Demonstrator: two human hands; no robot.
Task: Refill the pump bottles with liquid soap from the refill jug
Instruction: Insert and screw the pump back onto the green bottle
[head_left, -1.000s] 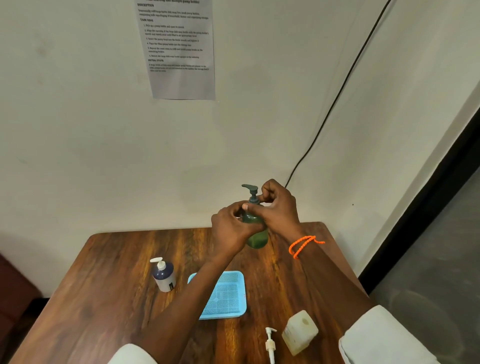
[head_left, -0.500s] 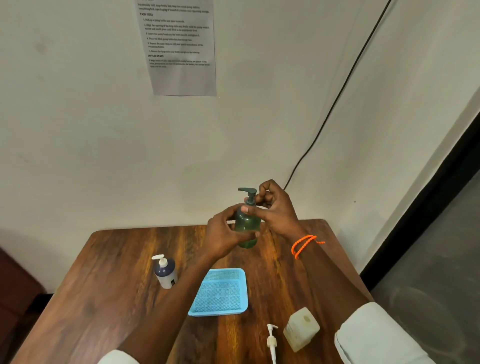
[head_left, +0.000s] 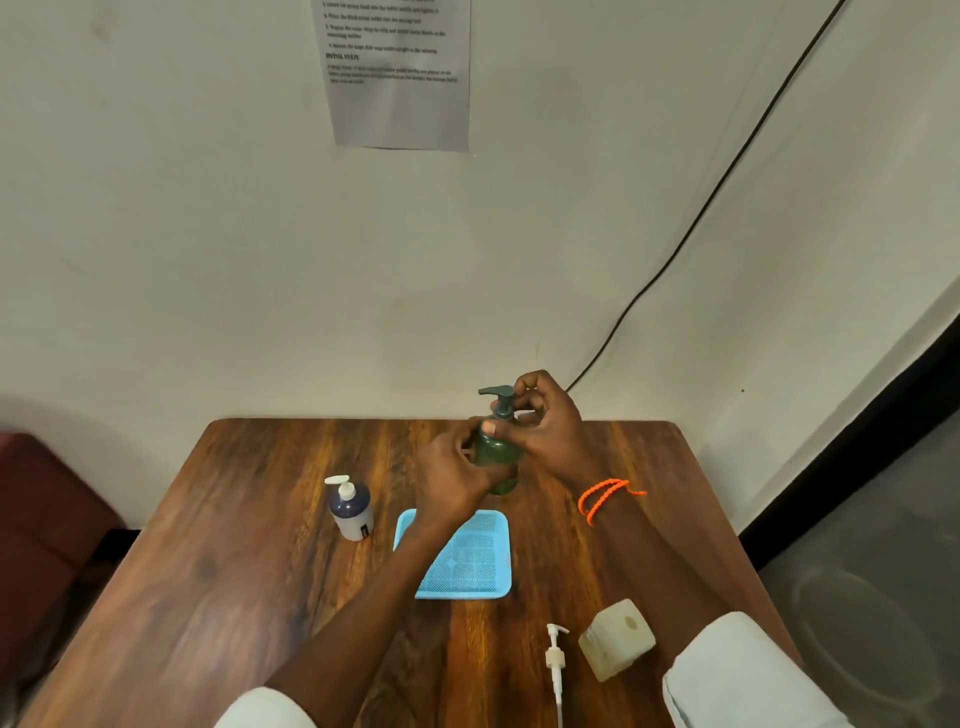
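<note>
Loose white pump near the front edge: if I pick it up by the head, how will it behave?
The pump looks light: thin plastic, no bottle attached. Its narrow tube trails toward the table edge and may flex or swing. Lying on its side, it could roll if nudged, and any soap on it might make it slippery.

Dim, even indoor light, soft shadow on the wall (head_left: 156, 291) at lower left, faint sheen on the wooden table (head_left: 249, 545), slightly soft focus, blurred print on the paper notice (head_left: 400, 93), wide-angle bending at edges
</note>
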